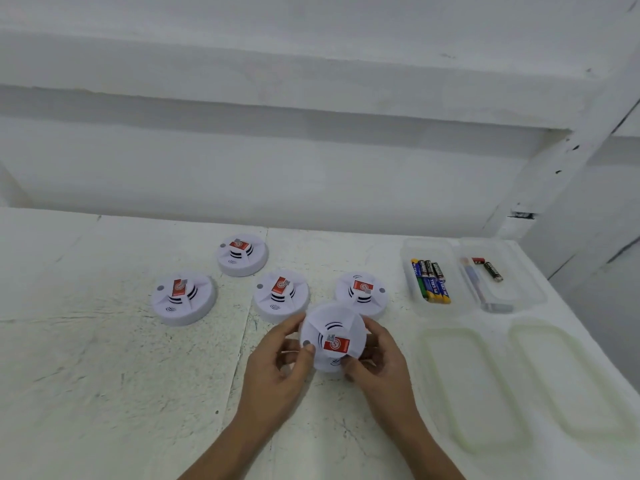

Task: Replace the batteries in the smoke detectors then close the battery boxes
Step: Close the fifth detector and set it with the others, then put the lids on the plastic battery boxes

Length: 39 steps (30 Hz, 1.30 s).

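One smoke detector (334, 336) was held just above the middle of the tabletop (104, 375), the left hand (280, 358) and right hand (377, 358) equally near, fingers (304, 351) curled round opposite rims. It faced up, so its back, probably the battery side, was hidden. Four more detectors (281, 295) lay just beyond, and the batteries (431, 280) sat in a clear box (408, 251) toward the right edge.

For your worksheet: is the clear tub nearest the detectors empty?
Not empty: the clear tub holds several batteries lying side by side.
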Tool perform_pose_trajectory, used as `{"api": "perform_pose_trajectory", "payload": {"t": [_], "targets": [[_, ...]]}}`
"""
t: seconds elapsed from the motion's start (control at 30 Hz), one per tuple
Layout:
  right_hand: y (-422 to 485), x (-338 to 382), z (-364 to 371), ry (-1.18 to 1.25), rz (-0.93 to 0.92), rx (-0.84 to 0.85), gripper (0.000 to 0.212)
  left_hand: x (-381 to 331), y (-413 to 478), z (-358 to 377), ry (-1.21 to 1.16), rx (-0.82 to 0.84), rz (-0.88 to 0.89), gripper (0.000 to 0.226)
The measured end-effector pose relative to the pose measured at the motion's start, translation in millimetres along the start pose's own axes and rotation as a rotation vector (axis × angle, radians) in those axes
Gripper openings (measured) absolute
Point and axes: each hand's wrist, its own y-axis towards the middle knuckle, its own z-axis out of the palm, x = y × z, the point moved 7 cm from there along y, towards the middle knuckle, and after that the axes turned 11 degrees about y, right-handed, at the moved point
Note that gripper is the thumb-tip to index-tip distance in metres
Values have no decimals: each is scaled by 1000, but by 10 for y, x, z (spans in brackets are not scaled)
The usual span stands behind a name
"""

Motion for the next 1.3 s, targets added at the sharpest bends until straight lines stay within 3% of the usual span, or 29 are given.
{"api": "perform_pose_trajectory", "payload": {"t": [0.27,0.4,0.67,0.9,1.1,1.2,1.3], "targets": [[722,756,120,-156,-90,32,46,-510,875,-88,5,18,95,36],[1355,755,222,-342,-2,64,43,-438,1497,17,167,10,78,32],[1953,259,308,-839,220,221,31,-83,1967,205,552,204,-7,21],[1996,233,327,-858,307,231,26,65,2058,278,646,295,-94,40],[1907,279,323,-889,239,227,42,38,2029,307,669,341,-103,41],[1775,435,278,-845,182,191,51,-98,1961,253,676,235,-59,39],[1591,716,156,-737,53,93,40,-388,1757,237,600,56,52,21]]}}
